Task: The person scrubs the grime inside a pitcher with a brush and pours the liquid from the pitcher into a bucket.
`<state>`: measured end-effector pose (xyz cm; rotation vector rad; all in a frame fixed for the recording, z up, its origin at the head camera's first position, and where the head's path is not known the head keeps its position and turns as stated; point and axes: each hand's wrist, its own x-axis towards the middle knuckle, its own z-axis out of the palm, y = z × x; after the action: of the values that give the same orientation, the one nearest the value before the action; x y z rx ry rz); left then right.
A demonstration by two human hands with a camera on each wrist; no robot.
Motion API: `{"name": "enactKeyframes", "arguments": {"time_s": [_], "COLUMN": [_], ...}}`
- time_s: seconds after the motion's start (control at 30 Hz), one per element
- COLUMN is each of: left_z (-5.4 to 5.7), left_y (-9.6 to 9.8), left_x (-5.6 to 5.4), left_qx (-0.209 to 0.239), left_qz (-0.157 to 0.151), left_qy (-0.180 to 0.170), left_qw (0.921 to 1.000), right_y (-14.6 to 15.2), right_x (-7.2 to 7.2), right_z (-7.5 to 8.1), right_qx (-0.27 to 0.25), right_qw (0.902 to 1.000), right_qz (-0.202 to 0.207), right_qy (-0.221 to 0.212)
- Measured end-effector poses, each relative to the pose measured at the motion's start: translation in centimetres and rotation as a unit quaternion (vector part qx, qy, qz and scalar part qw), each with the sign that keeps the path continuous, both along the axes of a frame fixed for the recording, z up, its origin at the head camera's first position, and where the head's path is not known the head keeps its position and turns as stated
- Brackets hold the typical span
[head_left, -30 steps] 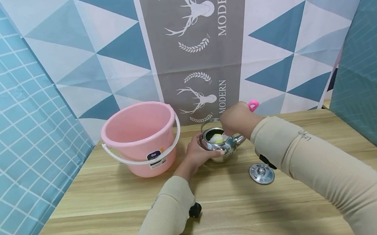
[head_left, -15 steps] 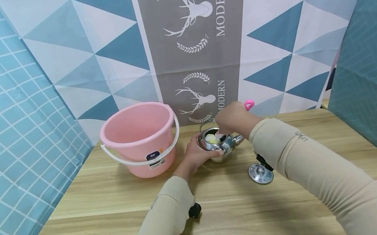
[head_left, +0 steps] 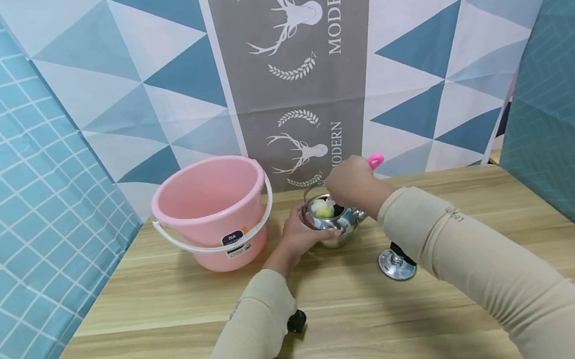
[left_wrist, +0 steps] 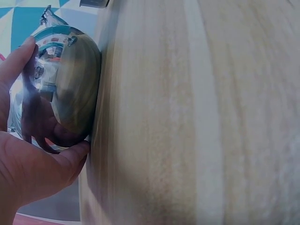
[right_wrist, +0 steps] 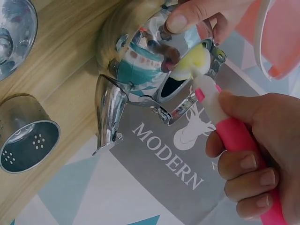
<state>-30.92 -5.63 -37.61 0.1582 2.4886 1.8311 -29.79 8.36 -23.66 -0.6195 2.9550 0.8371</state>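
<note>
A shiny metal teapot [head_left: 347, 224] stands at the table's back edge, its lid off and its spout toward the right. My left hand [head_left: 303, 234] grips its near left side; in the left wrist view the thumb and fingers spread round the pot's body [left_wrist: 77, 89]. My right hand [head_left: 351, 181] holds a sponge brush by its pink handle [head_left: 375, 160], fingers curled round it. In the right wrist view the brush's yellow and white sponge head [right_wrist: 194, 61] sits at the teapot's opening. The far part of the sponge inside the pot is hidden.
A pink bucket [head_left: 218, 238] with a white handle stands left of the teapot. The metal lid [head_left: 396, 267] lies on the wooden table [head_left: 344, 349] below my right wrist. A perforated metal strainer [right_wrist: 28, 136] shows beside the lid in the right wrist view.
My right hand has shifted a little left with the brush, and the sponge head has moved toward the left side of the teapot's opening. My left hand keeps its grip on the pot.
</note>
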Motion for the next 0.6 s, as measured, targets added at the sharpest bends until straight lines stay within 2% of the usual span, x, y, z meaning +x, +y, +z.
{"name": "enactKeyframes", "arguments": {"time_s": [0.17, 0.4, 0.6], "left_z": [0.0, -0.2, -0.1], "left_y": [0.0, 0.0, -0.1], "left_x": [0.0, 0.0, 0.0], "left_qx": [0.001, -0.003, 0.01], "left_qz": [0.002, 0.002, -0.006], "left_qy": [0.005, 0.011, 0.006], "left_qw": [1.0, 0.9999, 0.9999], "right_y": [-0.2, 0.3, 1.1], "right_x": [0.0, -0.1, 0.2], "right_z": [-0.1, -0.4, -0.7], "right_qx": [0.012, -0.001, 0.006], "right_qw": [0.9999, 0.9998, 0.9999], "right_qz": [-0.002, -0.019, -0.009], "right_qy": [0.01, 0.011, 0.012]}}
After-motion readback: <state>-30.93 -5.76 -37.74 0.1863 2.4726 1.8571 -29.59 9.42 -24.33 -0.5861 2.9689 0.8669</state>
